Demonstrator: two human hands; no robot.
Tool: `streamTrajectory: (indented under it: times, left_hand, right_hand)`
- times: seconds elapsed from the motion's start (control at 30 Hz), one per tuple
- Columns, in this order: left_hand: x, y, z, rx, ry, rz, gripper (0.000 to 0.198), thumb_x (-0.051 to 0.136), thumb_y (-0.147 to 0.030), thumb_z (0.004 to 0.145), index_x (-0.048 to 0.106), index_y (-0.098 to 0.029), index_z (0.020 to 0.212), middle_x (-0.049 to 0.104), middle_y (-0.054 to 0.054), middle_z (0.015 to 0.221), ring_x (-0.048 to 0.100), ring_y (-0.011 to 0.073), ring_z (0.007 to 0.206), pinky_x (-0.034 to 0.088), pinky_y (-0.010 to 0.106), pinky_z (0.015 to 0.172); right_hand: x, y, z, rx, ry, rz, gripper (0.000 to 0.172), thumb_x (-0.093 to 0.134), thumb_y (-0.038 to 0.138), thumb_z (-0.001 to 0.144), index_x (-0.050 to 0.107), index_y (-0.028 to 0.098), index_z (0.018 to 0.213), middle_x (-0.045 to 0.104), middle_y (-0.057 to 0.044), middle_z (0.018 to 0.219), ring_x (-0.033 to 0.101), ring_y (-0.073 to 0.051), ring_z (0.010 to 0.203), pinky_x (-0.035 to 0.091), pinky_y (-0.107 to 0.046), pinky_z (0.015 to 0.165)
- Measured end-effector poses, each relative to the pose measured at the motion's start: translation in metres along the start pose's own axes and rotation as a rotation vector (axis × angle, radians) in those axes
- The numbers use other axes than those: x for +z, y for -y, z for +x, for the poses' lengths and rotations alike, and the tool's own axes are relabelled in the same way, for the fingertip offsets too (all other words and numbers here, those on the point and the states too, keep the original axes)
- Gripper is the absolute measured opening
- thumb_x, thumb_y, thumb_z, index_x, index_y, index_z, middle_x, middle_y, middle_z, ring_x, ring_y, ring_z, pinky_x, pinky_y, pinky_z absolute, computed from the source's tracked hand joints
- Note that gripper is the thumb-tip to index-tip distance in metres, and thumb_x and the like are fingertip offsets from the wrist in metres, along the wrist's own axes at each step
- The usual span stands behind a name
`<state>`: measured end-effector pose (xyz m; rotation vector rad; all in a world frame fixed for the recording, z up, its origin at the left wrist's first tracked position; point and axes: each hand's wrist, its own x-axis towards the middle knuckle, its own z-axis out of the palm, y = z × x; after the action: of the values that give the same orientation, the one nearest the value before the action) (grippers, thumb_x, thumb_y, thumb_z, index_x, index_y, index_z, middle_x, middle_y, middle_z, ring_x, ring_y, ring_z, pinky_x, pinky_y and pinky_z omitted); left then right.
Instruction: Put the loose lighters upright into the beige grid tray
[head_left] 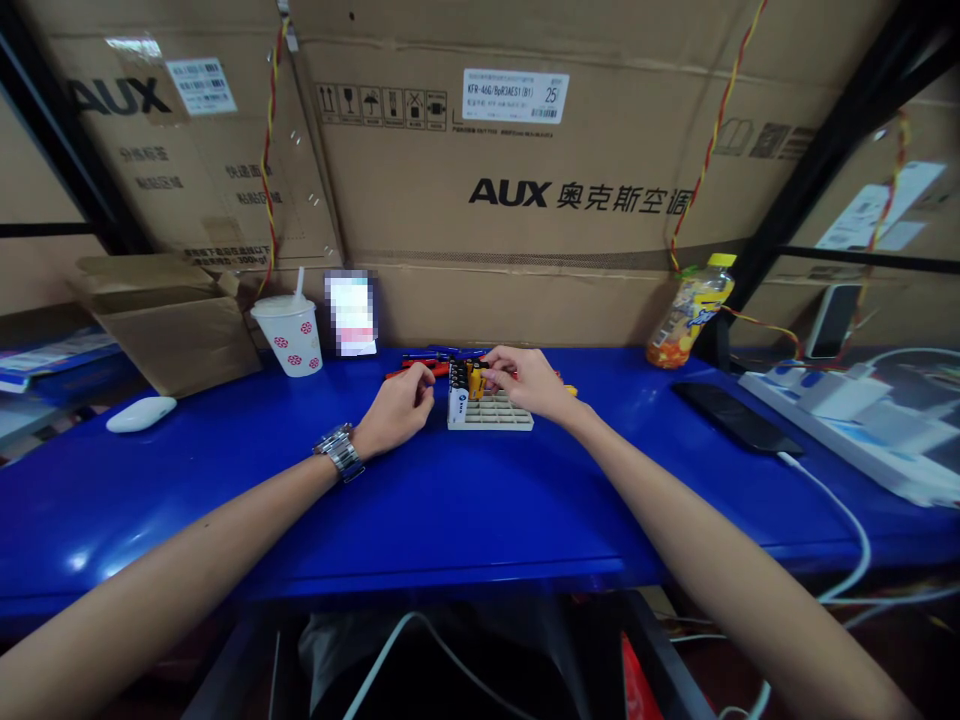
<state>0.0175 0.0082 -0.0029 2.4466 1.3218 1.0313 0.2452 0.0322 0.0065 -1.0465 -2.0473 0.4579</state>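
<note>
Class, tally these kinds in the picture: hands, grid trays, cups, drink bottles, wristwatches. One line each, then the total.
Left hand and right hand: 2
Grid tray: 1
Cup: 1
Drink bottle: 1
Wristwatch: 1
Total: 6

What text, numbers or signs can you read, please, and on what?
"AUX 奥克斯空调": middle box
"KFR-46G/BpR3AES1(B1)": its white label
"25": same label
"AUX": left box
"分拣标签": left box
"快递面": left box
"粘贴区域", twice: left box
"300kg": left box
Arrows, glass, umbrella signs: middle box
Too small or blurred: bottle label, phone screen, white-and-blue piece, other print
</note>
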Motion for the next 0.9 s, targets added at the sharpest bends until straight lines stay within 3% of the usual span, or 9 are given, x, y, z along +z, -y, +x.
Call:
streamTrajectory:
  times: [0.23, 0.37, 0.53, 0.6, 0.7, 0.8, 0.9]
  left_hand:
    - [0.004, 0.004, 0.001, 0.014, 0.01, 0.002, 0.009, 0.047, -0.013, 0.081, 0.05, -0.019, 0.087, 0.057, 0.0, 0.068, 0.051, 0.0142, 0.057, 0.037, 0.028, 0.058]
    - [0.006, 0.005, 0.001, 0.033, 0.019, -0.003, 0.011, 0.047, -0.012, 0.081, 0.051, -0.019, 0.089, 0.056, -0.001, 0.066, 0.05, 0.0141, 0.056, 0.036, 0.028, 0.057]
    - [0.006, 0.008, 0.0, 0.05, 0.037, 0.032, 0.013, 0.047, -0.013, 0.082, 0.052, -0.018, 0.093, 0.053, -0.002, 0.063, 0.049, 0.0144, 0.055, 0.035, 0.028, 0.056]
    - [0.006, 0.008, 0.0, 0.06, 0.04, 0.06, 0.014, 0.047, -0.013, 0.083, 0.053, -0.019, 0.094, 0.053, -0.001, 0.064, 0.049, 0.0147, 0.055, 0.034, 0.028, 0.056]
    - [0.006, 0.008, -0.001, 0.064, 0.051, 0.074, 0.016, 0.046, -0.012, 0.083, 0.054, -0.019, 0.095, 0.053, -0.002, 0.062, 0.049, 0.0146, 0.054, 0.033, 0.028, 0.055]
    - [0.005, 0.007, -0.001, 0.052, 0.065, 0.061, 0.016, 0.047, -0.012, 0.082, 0.054, -0.019, 0.095, 0.053, -0.002, 0.06, 0.049, 0.0144, 0.052, 0.033, 0.028, 0.053]
    - [0.005, 0.006, -0.002, 0.045, 0.074, 0.055, 0.015, 0.047, -0.013, 0.082, 0.054, -0.018, 0.094, 0.053, -0.002, 0.06, 0.049, 0.0143, 0.051, 0.033, 0.027, 0.053]
  right_hand:
    - [0.004, 0.002, -0.001, 0.023, 0.065, -0.029, 0.014, 0.057, 0.025, 0.085, 0.058, 0.018, 0.073, 0.069, -0.004, 0.066, 0.066, -0.018, 0.065, 0.046, -0.03, 0.064]
    - [0.002, 0.007, 0.001, 0.022, 0.049, -0.16, 0.014, 0.058, 0.027, 0.086, 0.063, 0.016, 0.078, 0.069, -0.003, 0.067, 0.062, -0.016, 0.062, 0.042, -0.029, 0.063]
    - [-0.016, 0.005, 0.002, -0.016, 0.079, -0.332, 0.036, 0.049, 0.046, 0.092, 0.066, 0.017, 0.077, 0.065, -0.002, 0.066, 0.053, -0.012, 0.058, 0.034, -0.028, 0.058]
    - [-0.025, -0.003, 0.001, 0.001, 0.047, -0.409, 0.042, 0.04, 0.045, 0.096, 0.067, 0.018, 0.079, 0.063, -0.003, 0.066, 0.051, -0.013, 0.057, 0.032, -0.029, 0.058]
    - [-0.032, -0.017, -0.001, 0.065, 0.118, -0.58, 0.032, 0.048, 0.039, 0.092, 0.066, 0.019, 0.075, 0.061, -0.005, 0.066, 0.052, -0.016, 0.062, 0.034, -0.031, 0.061]
    - [-0.031, -0.026, -0.002, 0.104, 0.214, -0.723, 0.016, 0.059, 0.031, 0.083, 0.066, 0.018, 0.078, 0.064, -0.01, 0.08, 0.055, -0.022, 0.076, 0.039, -0.035, 0.069]
    - [-0.026, -0.029, -0.003, 0.102, 0.214, -0.775, 0.018, 0.058, 0.029, 0.083, 0.065, 0.015, 0.092, 0.064, -0.016, 0.089, 0.056, -0.028, 0.085, 0.041, -0.04, 0.073]
